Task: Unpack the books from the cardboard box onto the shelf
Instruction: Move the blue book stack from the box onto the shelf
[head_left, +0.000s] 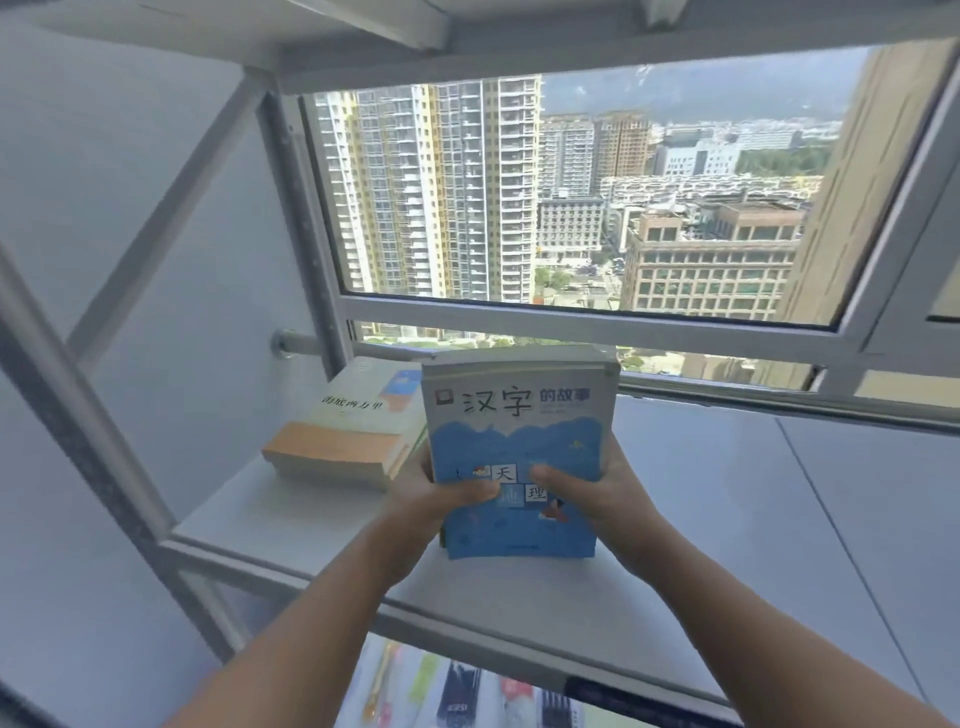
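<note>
Both hands, left (426, 499) and right (597, 488), closed on blue-covered paperback stack (519, 452), above white metal shelf (291, 514); cream-and-orange book pile (348, 431) lying flat just left

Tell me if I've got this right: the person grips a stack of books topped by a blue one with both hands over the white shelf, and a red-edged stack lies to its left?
Nearly. In the head view both the left hand and the right hand grip the blue-topped stack over the white shelf, but the stack to its left has an orange edge, not red.
</note>
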